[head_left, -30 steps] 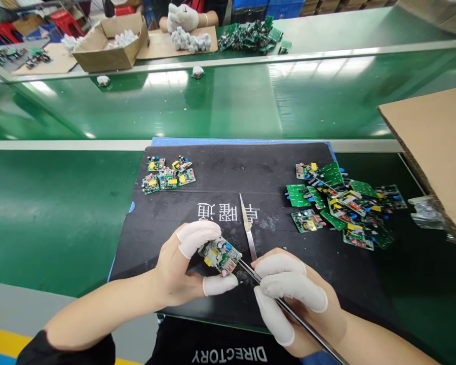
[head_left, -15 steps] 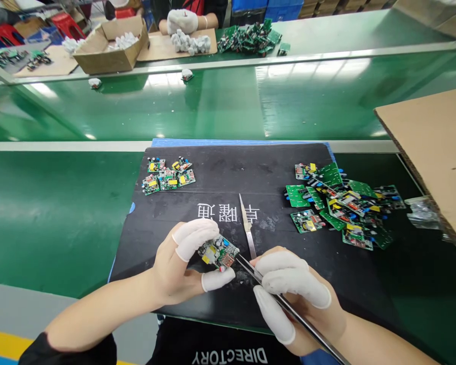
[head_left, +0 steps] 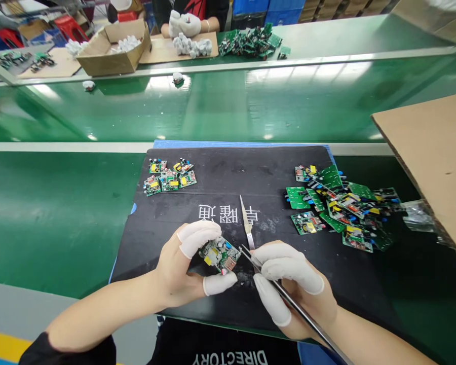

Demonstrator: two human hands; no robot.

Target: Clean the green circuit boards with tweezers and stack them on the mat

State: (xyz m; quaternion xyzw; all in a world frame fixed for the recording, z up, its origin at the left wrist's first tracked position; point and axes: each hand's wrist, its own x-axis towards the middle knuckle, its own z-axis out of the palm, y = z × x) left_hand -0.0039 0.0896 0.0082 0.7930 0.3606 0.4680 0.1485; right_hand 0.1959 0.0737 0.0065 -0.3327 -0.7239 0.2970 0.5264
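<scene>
Head camera gives me a black mat [head_left: 220, 172] on the green bench, white characters printed across its middle. At its far left sits a small cluster of finished boards [head_left: 169, 178]; to the right a loose heap of circuit boards [head_left: 338, 205] spreads toward a cardboard sheet [head_left: 433, 157] that cuts off the right edge. A spare blade [head_left: 247, 224] lies on the mat just beyond the hands, its near end hidden behind my right fingers. Across the conveyor belt [head_left: 220, 101] another person's gloved hands [head_left: 185, 23] work beside a cardboard box [head_left: 112, 48] (well apart from mine).

My left hand [head_left: 182, 266] pinches a small circuit board [head_left: 220, 254] between capped forefinger and thumb, held tilted just above the mat. My right hand [head_left: 289, 289] is closed around steel tweezers [head_left: 289, 304], whose tips meet the board's right edge.
</scene>
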